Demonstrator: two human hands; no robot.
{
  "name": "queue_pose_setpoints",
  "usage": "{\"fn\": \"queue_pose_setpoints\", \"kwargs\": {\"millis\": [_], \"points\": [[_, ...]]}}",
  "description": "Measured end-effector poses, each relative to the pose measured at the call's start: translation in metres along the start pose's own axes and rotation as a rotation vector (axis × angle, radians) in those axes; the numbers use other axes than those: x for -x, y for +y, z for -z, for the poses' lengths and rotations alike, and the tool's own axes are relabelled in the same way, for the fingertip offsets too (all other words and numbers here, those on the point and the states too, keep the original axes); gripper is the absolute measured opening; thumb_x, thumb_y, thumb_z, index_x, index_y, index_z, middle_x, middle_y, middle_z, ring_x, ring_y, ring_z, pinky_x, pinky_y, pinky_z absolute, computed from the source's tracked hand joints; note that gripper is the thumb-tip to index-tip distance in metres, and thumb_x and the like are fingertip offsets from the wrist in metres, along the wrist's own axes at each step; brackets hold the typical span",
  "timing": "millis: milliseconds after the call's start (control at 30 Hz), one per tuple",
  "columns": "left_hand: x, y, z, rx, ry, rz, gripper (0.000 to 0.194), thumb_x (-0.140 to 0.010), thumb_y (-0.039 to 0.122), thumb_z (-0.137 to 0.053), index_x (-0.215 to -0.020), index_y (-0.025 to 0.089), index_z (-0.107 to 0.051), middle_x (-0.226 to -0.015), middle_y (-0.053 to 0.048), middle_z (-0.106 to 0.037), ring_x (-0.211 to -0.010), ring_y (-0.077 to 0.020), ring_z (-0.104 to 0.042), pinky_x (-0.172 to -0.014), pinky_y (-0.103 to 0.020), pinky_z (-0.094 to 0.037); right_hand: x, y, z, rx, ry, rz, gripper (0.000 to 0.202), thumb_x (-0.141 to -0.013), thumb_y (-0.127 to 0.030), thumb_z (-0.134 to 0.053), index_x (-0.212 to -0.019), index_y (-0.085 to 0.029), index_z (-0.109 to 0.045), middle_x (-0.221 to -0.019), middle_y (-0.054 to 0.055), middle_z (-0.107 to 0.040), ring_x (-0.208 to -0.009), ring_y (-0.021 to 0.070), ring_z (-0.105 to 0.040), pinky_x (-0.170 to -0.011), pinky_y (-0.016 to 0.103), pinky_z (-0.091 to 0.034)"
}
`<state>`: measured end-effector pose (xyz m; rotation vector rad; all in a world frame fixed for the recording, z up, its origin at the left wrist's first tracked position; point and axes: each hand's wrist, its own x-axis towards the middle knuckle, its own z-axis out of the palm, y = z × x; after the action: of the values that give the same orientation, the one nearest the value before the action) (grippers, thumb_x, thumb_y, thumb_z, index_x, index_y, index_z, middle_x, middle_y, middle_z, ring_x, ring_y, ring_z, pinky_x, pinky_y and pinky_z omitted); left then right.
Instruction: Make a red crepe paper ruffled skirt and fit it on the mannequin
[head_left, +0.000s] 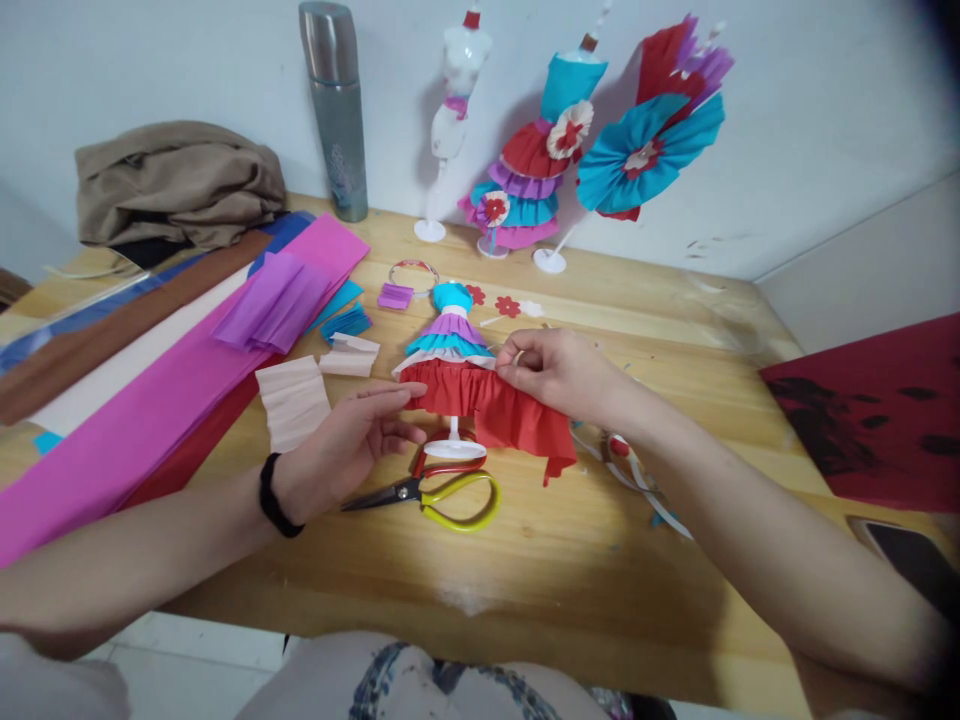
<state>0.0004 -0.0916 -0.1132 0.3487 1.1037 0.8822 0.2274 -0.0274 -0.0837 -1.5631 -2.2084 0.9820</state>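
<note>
A small mannequin in a tiered paper dress [450, 326] of blue, purple and pale pink stands on a white base in front of me. Around its lower tier lies a gathered strip of red crepe paper [517, 408], its loose end hanging to the right. My right hand [551, 372] pinches the strip's upper edge at the dress's right side. On the left, my left hand [352, 440] has its index finger stretched out against the strip's end, the other fingers loosely bent and apart. Yellow-handled scissors [420, 495] and a red-handled pair [469, 462] lie by the base.
Folded crepe paper [187, 370] and cut pieces [294, 402] cover the left side. Behind stand a bottle [341, 130], a bare mannequin [456, 90] and two dressed ones [536, 165]. Right are white ribbon [645, 485], a phone [911, 555] and a red panel [885, 410].
</note>
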Motion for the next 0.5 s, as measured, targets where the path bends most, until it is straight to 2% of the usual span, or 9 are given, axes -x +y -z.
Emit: {"fn": "queue_pose_setpoints", "kwargs": {"millis": [133, 300, 500], "points": [[-0.003, 0.001, -0.001, -0.010, -0.015, 0.008, 0.019, -0.092, 0.004, -0.054, -0.093, 0.009, -0.072, -0.067, -0.005, -0.072, -0.048, -0.0095, -0.064, -0.041, -0.014, -0.045, -0.002, 0.002, 0.001, -0.051, -0.009, 0.010, 0.013, -0.076, -0.030, -0.060, -0.069, -0.021, -0.057, -0.053, -0.004, -0.051, -0.051, 0.0123, -0.042, -0.052, 0.026, -0.030], [0.000, 0.008, -0.004, 0.062, -0.064, -0.049, 0.026, -0.094, 0.005, -0.050, -0.086, 0.011, -0.074, -0.069, -0.005, -0.072, -0.050, -0.0079, -0.063, -0.044, -0.013, -0.047, -0.006, 0.000, 0.005, -0.197, -0.033, -0.024, 0.015, -0.074, -0.032, -0.064, -0.068, -0.021, -0.055, -0.061, -0.001, -0.058, -0.056, 0.0133, -0.048, -0.055, 0.027, -0.035], [-0.002, 0.013, -0.004, 0.169, -0.038, -0.049, 0.019, -0.092, 0.004, -0.056, -0.091, 0.009, -0.074, -0.073, -0.003, -0.071, -0.050, -0.0056, -0.061, -0.041, -0.011, -0.046, -0.011, 0.000, 0.011, -0.367, -0.007, -0.068, 0.014, -0.073, -0.028, -0.070, -0.070, -0.017, -0.060, -0.063, -0.002, -0.059, -0.058, 0.0107, -0.048, -0.058, 0.026, -0.035]]}}
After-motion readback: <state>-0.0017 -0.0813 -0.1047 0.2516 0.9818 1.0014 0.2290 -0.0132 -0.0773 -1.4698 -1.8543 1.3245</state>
